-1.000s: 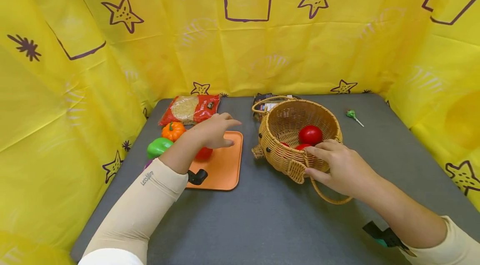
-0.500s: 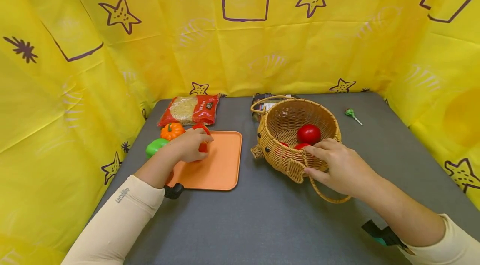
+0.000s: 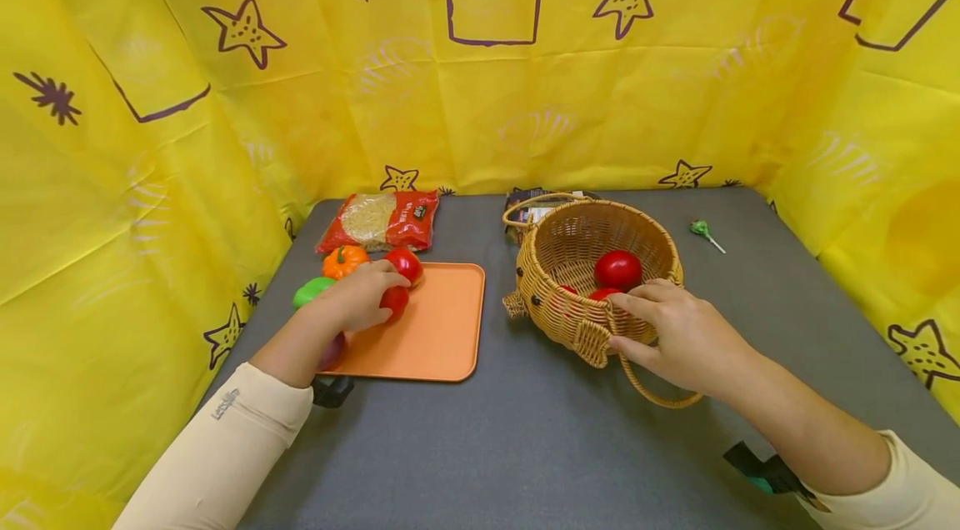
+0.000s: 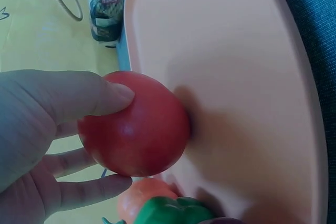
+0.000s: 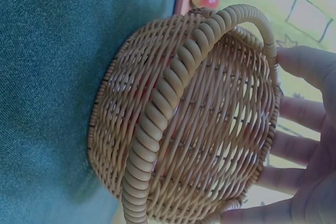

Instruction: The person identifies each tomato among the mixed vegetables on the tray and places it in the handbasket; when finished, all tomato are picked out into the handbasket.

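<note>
My left hand (image 3: 358,299) grips a round red fruit (image 4: 139,129) over the left part of the orange tray (image 3: 450,330); in the left wrist view the thumb lies on top and fingertips show along its far side. Just behind it sits another red fruit (image 3: 405,265). My right hand (image 3: 686,338) holds the rim of a wicker basket (image 3: 558,322) with an animal face, fingers over the edge and thumb outside. Inside lie several red round fruits (image 3: 618,270). The basket's handle (image 5: 157,103) hangs down on the near side.
Left of the tray are an orange pumpkin (image 3: 345,262) and a green pepper (image 3: 311,292). A purple item (image 3: 332,353) is partly behind the left wrist. At the back lie a red food bag (image 3: 382,220), a dark packet (image 3: 519,213) and a green lollipop (image 3: 701,227).
My left hand has moved left and down from above the tray to the red fruit and taken hold of it. My right hand and the basket stay in place.
</note>
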Demonstrator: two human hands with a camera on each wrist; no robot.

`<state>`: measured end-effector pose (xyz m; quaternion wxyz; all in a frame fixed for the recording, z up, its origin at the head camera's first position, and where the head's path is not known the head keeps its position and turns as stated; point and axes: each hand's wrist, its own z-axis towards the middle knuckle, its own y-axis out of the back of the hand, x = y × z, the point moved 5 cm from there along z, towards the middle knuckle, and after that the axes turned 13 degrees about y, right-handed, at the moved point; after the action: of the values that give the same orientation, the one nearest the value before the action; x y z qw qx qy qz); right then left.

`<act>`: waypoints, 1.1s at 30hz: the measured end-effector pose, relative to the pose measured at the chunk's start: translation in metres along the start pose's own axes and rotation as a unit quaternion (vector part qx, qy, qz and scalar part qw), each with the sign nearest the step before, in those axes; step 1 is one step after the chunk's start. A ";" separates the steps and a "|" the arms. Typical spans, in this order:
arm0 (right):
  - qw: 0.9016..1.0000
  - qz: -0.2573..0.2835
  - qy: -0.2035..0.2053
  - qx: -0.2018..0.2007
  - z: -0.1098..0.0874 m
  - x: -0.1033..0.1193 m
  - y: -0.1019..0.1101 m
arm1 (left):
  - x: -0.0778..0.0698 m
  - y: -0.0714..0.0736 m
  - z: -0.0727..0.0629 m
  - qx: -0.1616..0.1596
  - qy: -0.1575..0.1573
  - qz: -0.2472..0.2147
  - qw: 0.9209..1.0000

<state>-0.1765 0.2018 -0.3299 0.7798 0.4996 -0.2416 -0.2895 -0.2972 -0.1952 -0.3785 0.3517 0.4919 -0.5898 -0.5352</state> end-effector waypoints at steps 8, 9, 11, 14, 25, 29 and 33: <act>1.000 0.003 -0.005 0.009 0.000 0.000 -0.002 | 0.002 0.000 -0.001 -0.007 -0.008 -0.006 1.000; 1.000 0.003 -0.005 0.009 0.000 0.000 -0.002 | 0.002 0.000 -0.002 -0.006 -0.008 -0.008 1.000; 1.000 0.003 -0.004 0.011 0.000 0.000 -0.002 | 0.002 0.000 -0.002 -0.004 -0.010 -0.011 1.000; 1.000 0.002 -0.004 0.012 0.001 0.000 -0.002 | 0.000 0.001 -0.001 -0.010 -0.021 -0.013 1.000; 1.000 0.001 -0.008 0.016 0.001 0.000 -0.001 | -0.022 0.017 0.004 -0.056 -0.061 -0.035 0.996; 1.000 -0.001 -0.009 0.015 0.001 0.001 -0.001 | -0.034 0.027 0.008 -0.062 -0.071 -0.040 0.995; 1.000 -0.001 -0.009 0.013 0.000 0.000 0.000 | -0.050 0.041 0.013 -0.072 -0.089 -0.034 0.993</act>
<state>-0.1766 0.2012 -0.3299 0.7707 0.5077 -0.2516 -0.2914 -0.3041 -0.1461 -0.3353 0.3145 0.4356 -0.5613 -0.6295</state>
